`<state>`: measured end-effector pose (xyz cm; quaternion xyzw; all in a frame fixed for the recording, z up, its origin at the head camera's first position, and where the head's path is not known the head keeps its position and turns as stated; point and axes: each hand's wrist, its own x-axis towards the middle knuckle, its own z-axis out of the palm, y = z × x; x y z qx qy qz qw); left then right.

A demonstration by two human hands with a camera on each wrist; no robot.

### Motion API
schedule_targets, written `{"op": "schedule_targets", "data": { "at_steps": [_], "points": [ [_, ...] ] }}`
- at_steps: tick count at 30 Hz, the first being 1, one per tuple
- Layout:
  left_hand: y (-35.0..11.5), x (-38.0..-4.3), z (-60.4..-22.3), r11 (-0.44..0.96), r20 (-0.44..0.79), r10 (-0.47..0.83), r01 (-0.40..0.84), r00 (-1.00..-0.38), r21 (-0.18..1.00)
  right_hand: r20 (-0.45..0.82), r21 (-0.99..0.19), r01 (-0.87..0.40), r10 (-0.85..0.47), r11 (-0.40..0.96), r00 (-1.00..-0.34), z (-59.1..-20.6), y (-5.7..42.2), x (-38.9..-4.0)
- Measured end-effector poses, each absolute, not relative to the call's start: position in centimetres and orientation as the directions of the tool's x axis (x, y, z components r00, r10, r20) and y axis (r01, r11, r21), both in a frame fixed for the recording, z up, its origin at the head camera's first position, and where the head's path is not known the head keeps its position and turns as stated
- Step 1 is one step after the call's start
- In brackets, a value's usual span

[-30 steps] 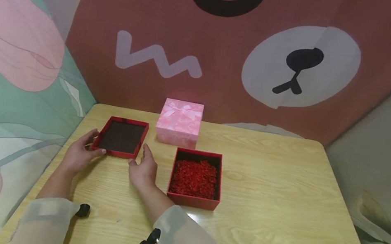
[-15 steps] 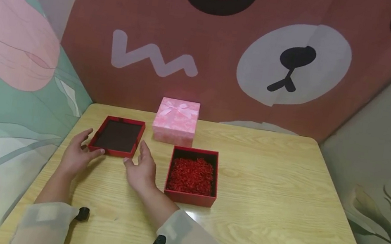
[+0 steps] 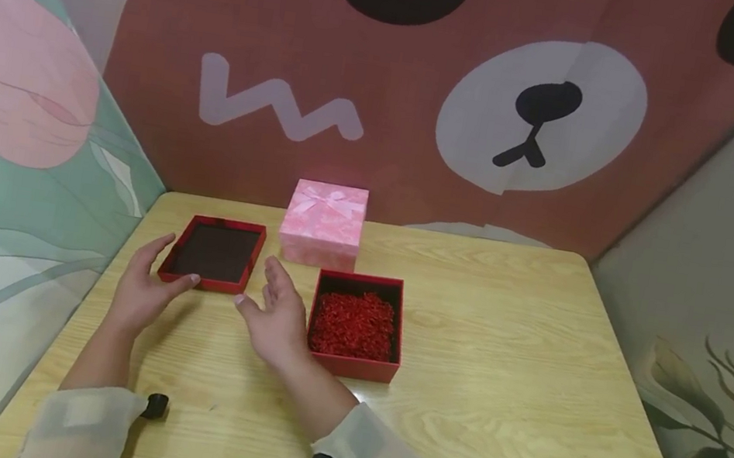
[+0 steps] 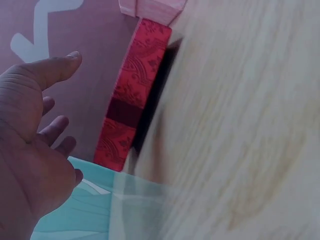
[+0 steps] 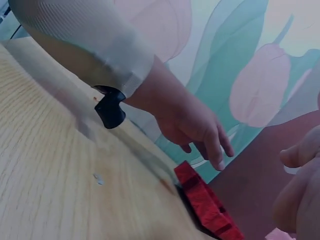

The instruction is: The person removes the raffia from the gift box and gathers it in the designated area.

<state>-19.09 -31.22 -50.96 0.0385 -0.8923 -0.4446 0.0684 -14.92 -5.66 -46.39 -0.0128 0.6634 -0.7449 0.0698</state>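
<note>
A shallow red box lid (image 3: 211,285) lies inside-up on the table's left part, its dark interior showing in the head view. My left hand (image 3: 143,291) is at its near left corner, fingers loosely spread and thumb over the front edge in that view. In the left wrist view a gap separates this hand (image 4: 32,130) from the patterned lid (image 4: 131,95). My right hand (image 3: 279,322) holds nothing. It hovers with relaxed fingers between the lid and the open red box (image 3: 350,368), which contains red shredded paper (image 3: 355,327).
Behind the red box stands a closed pink gift box (image 3: 323,224) with a ribbon bow. A bear-patterned wall covering (image 3: 404,164) rises at the table's back edge, and a tulip-patterned one (image 3: 15,78) borders the left side.
My right hand has drawn away from the lid's right side, toward the red box. The left hand has barely moved. The head view has turned slightly right, so everything appears shifted left.
</note>
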Motion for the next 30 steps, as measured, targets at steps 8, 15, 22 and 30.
{"op": "schedule_targets", "data": {
  "at_steps": [8,15,22,30],
  "points": [
    [-29.6,-19.0,-50.1,0.611,0.144,-0.086,0.063,-0.986,0.789,0.004,-0.990,0.016,-0.143,-0.137,-0.990,-45.5,-2.8,-14.9],
    [-27.3,-18.6,-49.8,0.576,0.147,0.004,0.123,-0.989,0.808,0.031,-0.992,-0.012,-0.145,-0.127,-0.989,-45.3,-0.1,-15.5],
    [-24.6,-18.1,-50.5,0.503,0.137,0.122,0.180,-0.983,0.845,0.017,-1.000,-0.020,-0.194,0.015,-0.981,-45.6,2.5,-15.5],
    [-21.2,-17.4,-51.6,0.349,0.137,0.292,0.239,-0.947,0.906,0.017,-0.982,-0.069,-0.281,0.176,-0.959,-45.7,5.2,-15.7]
  ]
}}
